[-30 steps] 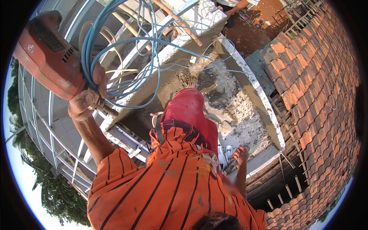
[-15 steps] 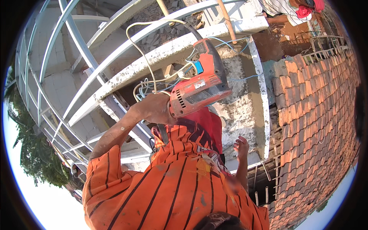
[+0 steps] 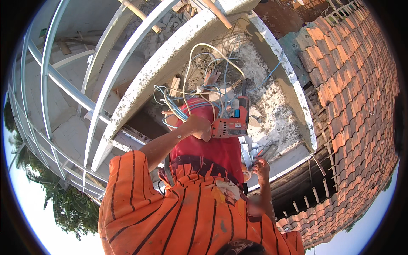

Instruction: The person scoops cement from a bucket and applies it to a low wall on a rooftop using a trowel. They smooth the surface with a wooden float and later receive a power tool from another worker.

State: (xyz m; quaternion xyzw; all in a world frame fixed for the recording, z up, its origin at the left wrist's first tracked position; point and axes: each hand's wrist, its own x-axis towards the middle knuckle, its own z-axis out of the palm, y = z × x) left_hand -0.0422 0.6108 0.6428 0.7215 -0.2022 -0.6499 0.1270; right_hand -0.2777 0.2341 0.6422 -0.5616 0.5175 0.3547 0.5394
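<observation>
A red and dark power drill (image 3: 230, 128) lies level in front of my body, its grip and cord end pointing away from me. My left hand (image 3: 200, 128) is closed round its front end, so the chuck is hidden. A blue part shows at the drill's grip. From the handle runs a cream power cord (image 3: 221, 52), looping back toward the left. To the right of my body, my right hand (image 3: 261, 167) is raised with its fingers curled together. Anything between those fingers is too small to name. Shiny grey strips (image 3: 247, 154) lie just beyond it.
Light blue cables (image 3: 163, 95) lie tangled beside a wooden block (image 3: 175, 86). A concrete ledge (image 3: 165, 59) curves round me, with pale metal framing (image 3: 100, 102) on the left. Tiled roofing (image 3: 348, 89) slopes along the right, past a dark gap (image 3: 304, 187).
The drill and my left hand have moved lower and farther from my eyes. My right hand has curled its fingers more. My view has shifted, showing more of the ledge and floor.
</observation>
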